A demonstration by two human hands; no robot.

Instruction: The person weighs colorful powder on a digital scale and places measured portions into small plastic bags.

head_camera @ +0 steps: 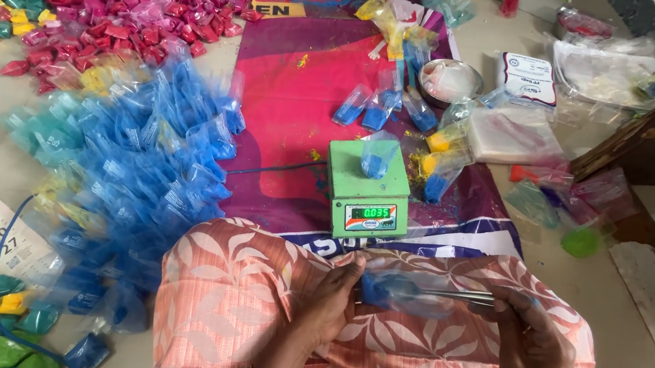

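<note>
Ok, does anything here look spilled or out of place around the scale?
Yes: yellow powder specks lie loose on the pink mat beside the green scale, so some has spilled. Both the left hand and the right hand hold a blue powder packet.

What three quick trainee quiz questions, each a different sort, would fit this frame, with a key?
1. True or false: a blue powder packet sits on the green scale.
2. Which packets form the big pile to the person's left? A pink, B blue, C yellow.
3. What do the left hand and right hand hold between them?

Key: 1 true. 2 B. 3 A clear bag of blue powder, stretched between both hands.
</note>
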